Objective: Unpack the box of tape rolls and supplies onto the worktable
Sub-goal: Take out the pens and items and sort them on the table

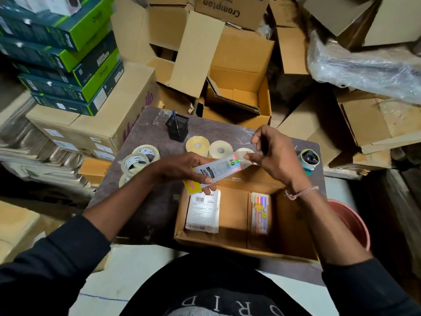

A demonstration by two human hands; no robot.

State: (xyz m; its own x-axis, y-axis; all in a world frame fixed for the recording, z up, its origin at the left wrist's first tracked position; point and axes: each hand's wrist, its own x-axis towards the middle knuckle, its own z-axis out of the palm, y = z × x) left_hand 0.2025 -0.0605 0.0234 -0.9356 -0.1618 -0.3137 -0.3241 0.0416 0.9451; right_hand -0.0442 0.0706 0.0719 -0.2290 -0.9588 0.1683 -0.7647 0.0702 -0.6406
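An open cardboard box [293, 226] sits on the dark worktable [148, 206] in front of me. My left hand [182, 167] grips a clear pack of markers [218, 168] above the box's far left corner. My right hand [271, 153] touches the pack's far end with its fingertips, fingers loosely spread. Inside the box lie a stack of shipping labels [202, 210] and a second marker pack [260, 213]. Clear tape rolls [139, 160] lie on the table at the left, and cream rolls [209, 148] stand behind the held pack.
A black mesh pen holder [177, 127] stands at the table's far side. A tape dispenser [308, 158] sits at the right edge. Open cartons [237, 96] crowd behind, green boxes [68, 53] are stacked at the left, and a pink bucket [350, 224] is at the right.
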